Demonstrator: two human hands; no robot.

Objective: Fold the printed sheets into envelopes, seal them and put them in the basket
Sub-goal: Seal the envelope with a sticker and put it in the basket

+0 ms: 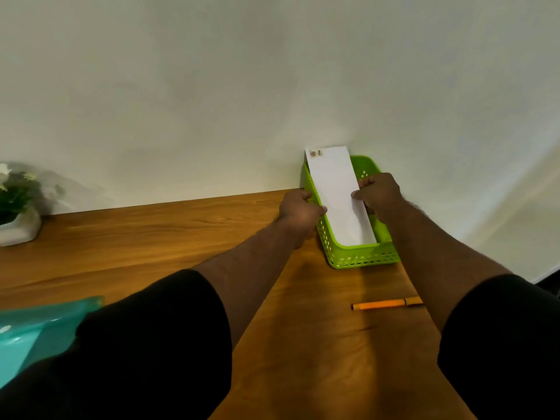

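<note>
A long white envelope [336, 192] with a small printed mark at its far corner lies tilted in the green perforated basket [360, 257] by the wall, its far end sticking up over the basket's back rim. My left hand [298, 209] pinches the envelope's left edge, outside the basket's left wall. My right hand [378, 192] pinches its right edge from over the basket. Both arms reach forward across the wooden table [181, 228].
An orange pen [386, 304] lies on the table near the right edge, in front of the basket. A teal plastic folder [36, 331] sits at the lower left. A potted plant in a white pot [16, 207] stands at the far left against the wall.
</note>
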